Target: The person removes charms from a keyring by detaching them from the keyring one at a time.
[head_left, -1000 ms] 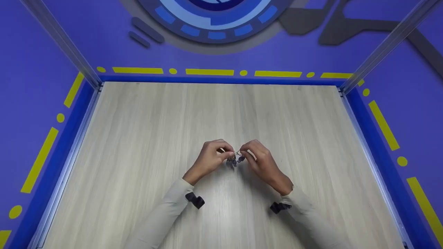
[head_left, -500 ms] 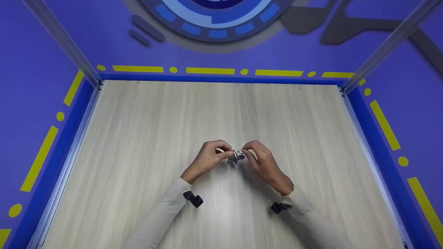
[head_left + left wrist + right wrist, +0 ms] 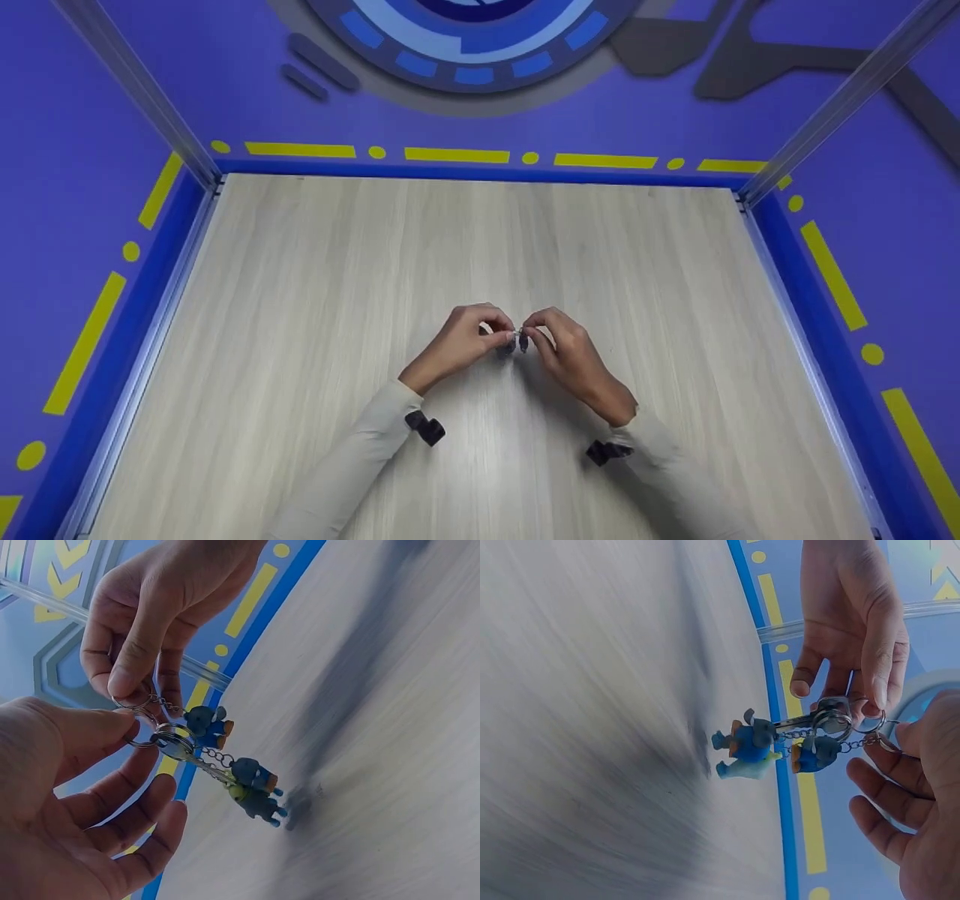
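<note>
My left hand [image 3: 469,339] pinches a metal split ring between thumb and index finger, its other fingers spread in the left wrist view. Facing it, my right hand [image 3: 568,349] pinches another ring, which meets the left one between the fingertips. From the right ring a short chain carries a small blue elephant-like figurine [image 3: 202,722]. On the left-hand side hang a metal key [image 3: 795,722], a second blue figurine [image 3: 253,772] and a pale green one [image 3: 256,804], on further rings and chains. Everything dangles above the table; in the head view the fingers hide most of the rings.
A light wood-grain table [image 3: 337,262] spreads beneath both hands. Blue-purple walls [image 3: 480,127] with yellow dashes enclose its back and sides, with metal posts [image 3: 139,97] at the corners. Black wrist cameras [image 3: 425,428] sit on both sleeves.
My left hand has shifted slightly right, closing the gap to the right hand, which has barely moved. The figurine on the right ring now hangs more upright.
</note>
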A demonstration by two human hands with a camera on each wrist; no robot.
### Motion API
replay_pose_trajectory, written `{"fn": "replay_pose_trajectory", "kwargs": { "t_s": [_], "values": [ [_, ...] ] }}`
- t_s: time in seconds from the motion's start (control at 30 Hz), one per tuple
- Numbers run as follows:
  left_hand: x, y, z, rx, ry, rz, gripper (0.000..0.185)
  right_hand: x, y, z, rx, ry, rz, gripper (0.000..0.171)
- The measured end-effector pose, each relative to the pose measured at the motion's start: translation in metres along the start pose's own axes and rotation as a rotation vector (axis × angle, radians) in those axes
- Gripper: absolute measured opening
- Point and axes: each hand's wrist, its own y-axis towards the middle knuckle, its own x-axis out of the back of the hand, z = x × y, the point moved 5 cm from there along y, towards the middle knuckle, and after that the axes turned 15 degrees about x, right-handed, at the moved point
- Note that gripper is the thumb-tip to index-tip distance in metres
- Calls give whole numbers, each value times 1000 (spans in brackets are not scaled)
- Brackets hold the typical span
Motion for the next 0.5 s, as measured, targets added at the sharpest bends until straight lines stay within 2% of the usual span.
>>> {"fn": "replay_pose_trajectory", "kwargs": {
  "t_s": [0.1,0.43,0.5],
  "values": [
    [-1,0,1,-10,2,-6,6,0,0,-1,11,-1,0,13],
    [3,-3,7,-36,-36,-60,7,2,0,-3,26,13,-17,10],
    [4,-5,7,-45,-53,-71,9,2,0,-3,22,15,-14,14]
  ]
}}
